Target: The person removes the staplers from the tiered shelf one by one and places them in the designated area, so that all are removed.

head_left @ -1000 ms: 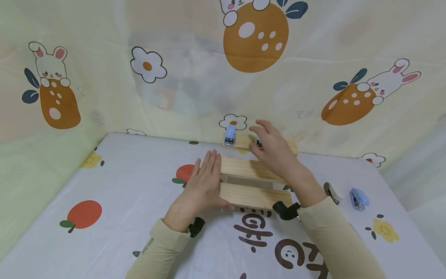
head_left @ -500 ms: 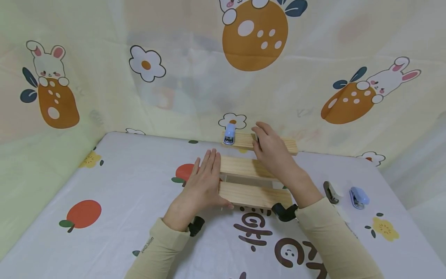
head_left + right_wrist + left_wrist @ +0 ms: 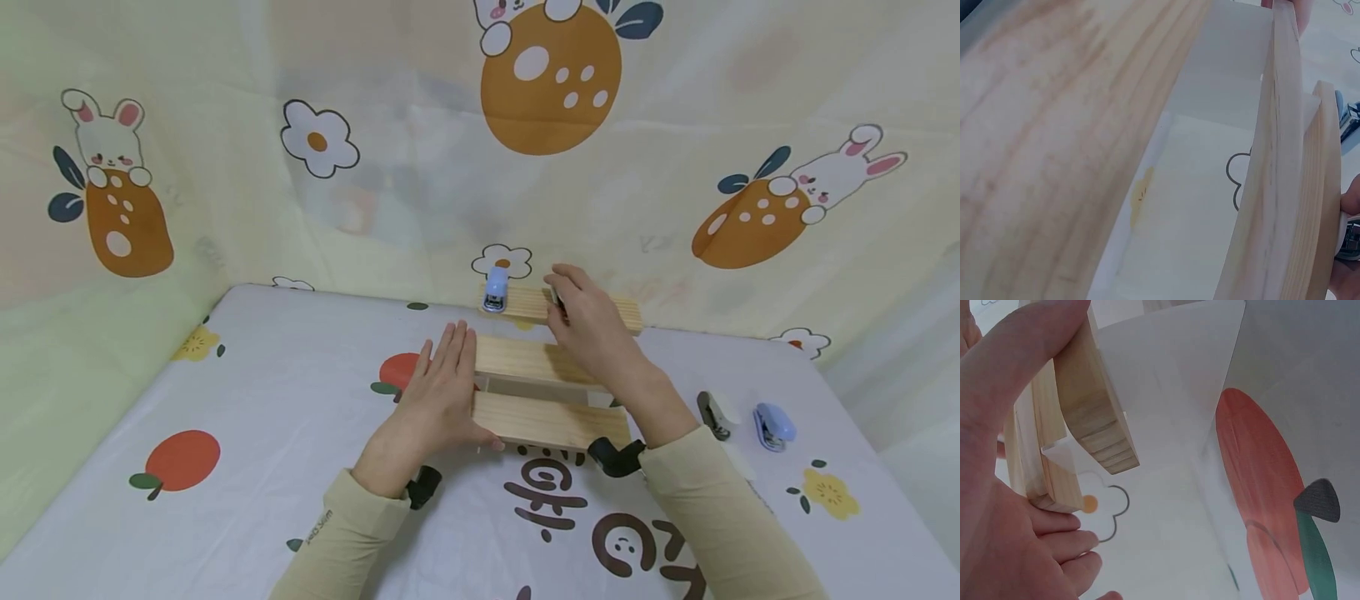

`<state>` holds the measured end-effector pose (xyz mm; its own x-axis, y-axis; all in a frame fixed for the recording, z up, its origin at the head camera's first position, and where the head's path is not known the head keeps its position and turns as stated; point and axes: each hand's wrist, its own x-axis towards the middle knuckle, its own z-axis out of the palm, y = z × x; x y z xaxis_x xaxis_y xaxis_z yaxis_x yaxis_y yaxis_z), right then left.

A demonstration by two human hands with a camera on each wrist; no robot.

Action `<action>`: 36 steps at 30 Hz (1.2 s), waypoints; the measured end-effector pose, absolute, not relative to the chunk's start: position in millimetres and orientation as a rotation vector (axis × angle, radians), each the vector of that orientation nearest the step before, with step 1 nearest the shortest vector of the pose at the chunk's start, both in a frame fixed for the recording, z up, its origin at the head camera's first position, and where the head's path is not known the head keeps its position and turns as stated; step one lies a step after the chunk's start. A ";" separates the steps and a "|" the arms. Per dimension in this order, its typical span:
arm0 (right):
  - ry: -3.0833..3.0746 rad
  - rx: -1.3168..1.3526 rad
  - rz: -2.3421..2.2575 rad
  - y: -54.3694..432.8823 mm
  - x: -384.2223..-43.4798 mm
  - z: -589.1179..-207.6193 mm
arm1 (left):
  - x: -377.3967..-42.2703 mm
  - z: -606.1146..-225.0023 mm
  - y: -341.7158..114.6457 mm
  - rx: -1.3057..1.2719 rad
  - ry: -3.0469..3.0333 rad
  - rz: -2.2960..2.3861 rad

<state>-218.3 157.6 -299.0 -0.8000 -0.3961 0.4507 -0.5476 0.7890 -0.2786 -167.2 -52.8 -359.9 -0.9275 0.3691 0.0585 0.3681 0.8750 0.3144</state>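
A stepped wooden rack (image 3: pixel 551 418) has three pale planks joined by translucent panels. My left hand (image 3: pixel 438 392) lies along its left end, fingers straight. In the left wrist view, the thumb (image 3: pixel 1019 353) overlaps the front plank (image 3: pixel 1094 403). My right hand (image 3: pixel 600 333) reaches over the rack to the rear plank (image 3: pixel 525 305). Its thumb and fingers hold a small white stapler (image 3: pixel 1351 237) there, mostly hidden by the hand in the head view. Left of it, a light blue stapler (image 3: pixel 496 289) stands on the same plank.
To the right of the rack, a white-and-grey stapler (image 3: pixel 716 414) and another light blue stapler (image 3: pixel 773 427) lie on the printed tablecloth (image 3: pixel 285 433). A patterned cloth wall (image 3: pixel 405 208) rises close behind the rear plank.
The right fingers have closed in on the white stapler, covering more of it, and the hand has shifted slightly to the right. The left hand and rack have stayed put.
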 end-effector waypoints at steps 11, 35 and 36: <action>-2.640 0.679 0.615 172.6 -210.4 -294.1 | -165.8 -361.7 -52.4 0.608 3.040 0.520; -2.505 0.713 0.515 204.7 -176.2 -285.0 | -165.6 -361.0 -53.5 0.613 3.050 0.534; -2.502 0.714 0.513 205.6 -175.1 -284.6 | -165.6 -361.0 -53.6 0.615 3.051 0.532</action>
<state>-175.1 205.6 -284.6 -0.7457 -0.3874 0.5420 -0.5695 0.7928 -0.2169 -165.6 -53.6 -361.0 -0.9241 0.3734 0.0814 0.3790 0.8674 0.3226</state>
